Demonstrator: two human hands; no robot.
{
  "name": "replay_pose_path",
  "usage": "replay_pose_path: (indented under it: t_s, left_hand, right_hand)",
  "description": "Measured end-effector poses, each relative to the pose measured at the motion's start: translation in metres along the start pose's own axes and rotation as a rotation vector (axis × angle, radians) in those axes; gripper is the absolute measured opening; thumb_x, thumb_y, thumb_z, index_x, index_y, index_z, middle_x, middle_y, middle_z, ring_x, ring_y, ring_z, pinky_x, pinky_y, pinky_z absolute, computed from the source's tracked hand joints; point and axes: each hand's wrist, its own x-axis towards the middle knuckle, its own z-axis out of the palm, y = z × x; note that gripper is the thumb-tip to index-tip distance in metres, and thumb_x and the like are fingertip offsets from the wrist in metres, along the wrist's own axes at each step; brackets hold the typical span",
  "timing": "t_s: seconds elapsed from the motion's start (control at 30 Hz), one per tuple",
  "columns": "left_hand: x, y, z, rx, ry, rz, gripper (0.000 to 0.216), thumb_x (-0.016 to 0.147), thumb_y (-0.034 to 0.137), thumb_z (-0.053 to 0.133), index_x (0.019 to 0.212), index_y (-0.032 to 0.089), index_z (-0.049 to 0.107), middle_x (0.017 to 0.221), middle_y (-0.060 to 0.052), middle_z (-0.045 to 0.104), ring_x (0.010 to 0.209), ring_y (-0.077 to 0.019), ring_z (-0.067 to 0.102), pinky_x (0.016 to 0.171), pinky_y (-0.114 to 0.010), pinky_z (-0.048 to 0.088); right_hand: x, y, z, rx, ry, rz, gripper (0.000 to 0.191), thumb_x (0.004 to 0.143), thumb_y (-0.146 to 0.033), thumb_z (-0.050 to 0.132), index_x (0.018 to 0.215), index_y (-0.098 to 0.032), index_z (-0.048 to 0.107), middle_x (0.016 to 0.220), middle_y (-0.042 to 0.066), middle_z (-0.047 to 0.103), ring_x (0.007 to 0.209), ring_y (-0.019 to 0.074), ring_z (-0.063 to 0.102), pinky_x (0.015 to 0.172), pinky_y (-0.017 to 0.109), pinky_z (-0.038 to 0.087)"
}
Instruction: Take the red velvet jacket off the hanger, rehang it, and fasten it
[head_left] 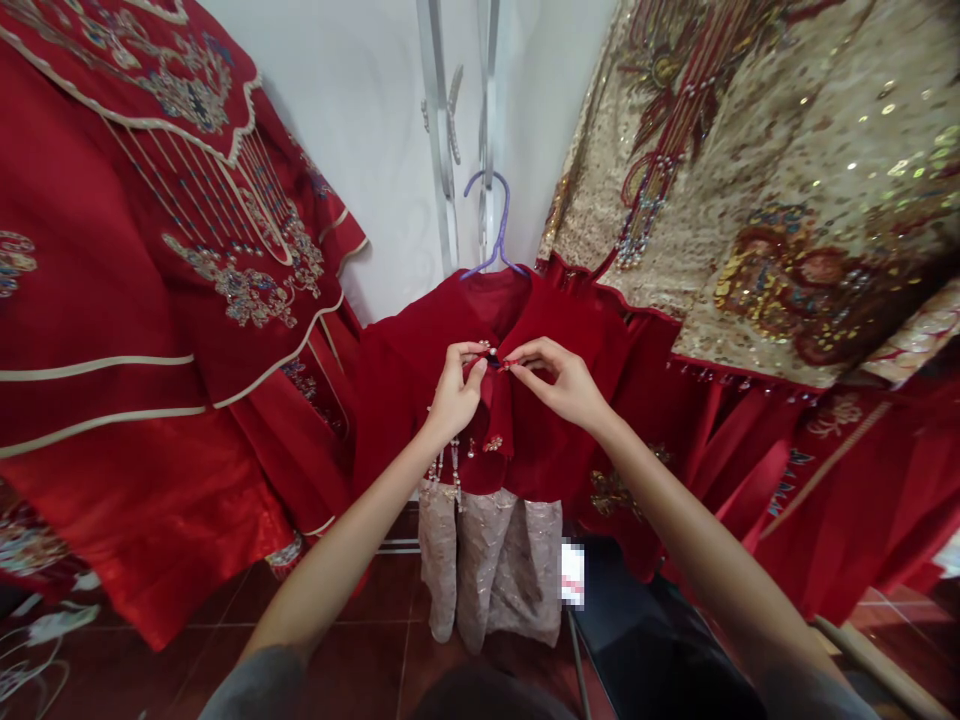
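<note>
Nearest the lens: grey sleeves and two bare forearms, raised forward to a red velvet jacket [555,440] at centre.

Left hand [455,395] closed narrow, thumb and forefinger pinched on one edge of the collar opening. Right hand [564,385] likewise narrow, fingertips pinched on the opposite edge, meeting at a small fastening [493,362] between the two. Judged held so to draw both edges together at the throat and steady the fastening. Whether fastened or undone: cannot tell, too small.

Jacket hung on a purple hanger [491,225], hooked high by the metal fittings [448,120] of the white panel behind. Hence front outward, within reach of both hands, no support needed beneath. Pale sequinned skirt [491,560] hanging below the jacket hem, down toward the red tiled floor [360,640].

To the left, a red embroidered robe [135,300], spread wide, just beside the jacket sleeve. To the right, a gold sequinned garment [787,180] draped over further red cloth, close against the jacket shoulder. Presumably displayed or stored hanging to keep the beadwork flat. Black case [645,630] on the floor under the right forearm; contents not visible.
</note>
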Motion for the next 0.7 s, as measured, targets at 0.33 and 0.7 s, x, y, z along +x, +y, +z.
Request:
replay_pose_path:
  t_s: [0.33,0.7]
  left_hand:
    - [-0.005,0.008,-0.009,0.011,-0.142,-0.001,0.022,0.094,0.031,0.048,0.112,0.019,0.054,0.116,-0.010,0.062,0.108,-0.0195,0.059,0.102,-0.038,0.042]
    - [-0.007,0.006,-0.002,0.034,-0.071,-0.010,0.019,0.092,0.026,0.051,0.110,0.020,0.054,0.115,-0.009,0.063,0.110,-0.0185,0.059,0.102,-0.038,0.043]
  right_hand:
    - [0.002,0.003,0.008,-0.050,0.074,0.025,0.014,0.089,-0.031,0.061,0.098,-0.022,0.064,0.098,0.005,0.067,0.086,0.0162,0.066,0.081,0.034,0.056]
    - [0.004,-0.001,0.011,0.020,0.074,0.048,0.016,0.087,-0.035,0.063,0.097,-0.022,0.065,0.099,0.005,0.066,0.090,0.0166,0.066,0.083,0.034,0.058]
